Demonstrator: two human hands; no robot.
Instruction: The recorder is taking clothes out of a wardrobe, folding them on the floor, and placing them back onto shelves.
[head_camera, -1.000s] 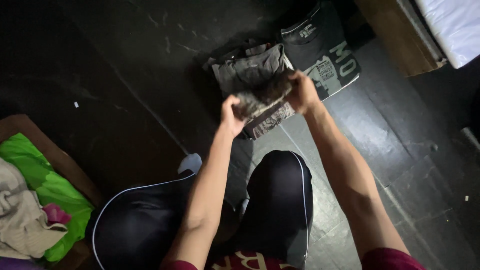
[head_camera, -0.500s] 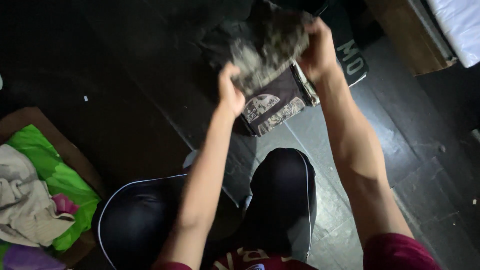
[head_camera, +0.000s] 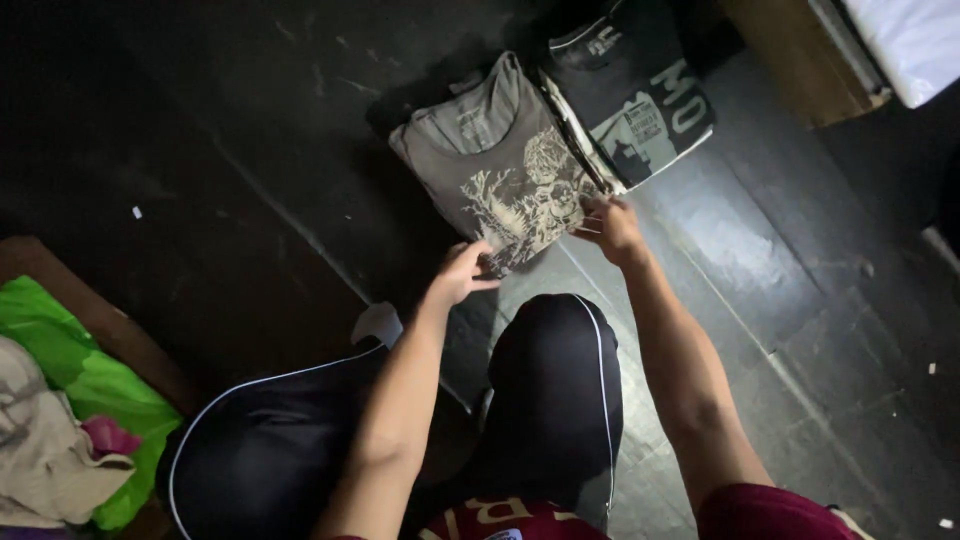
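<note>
Flat folded grey printed T-shirt, hands at hem

**Laundry sorted on a dim bedroom floor**

A home, most likely a bedroom: folded printed T-shirts lie stacked on a dark, scuffed floor, a wooden bed frame with a white mattress fills one corner, and a heap of loose clothes waits at the person's side.
</note>
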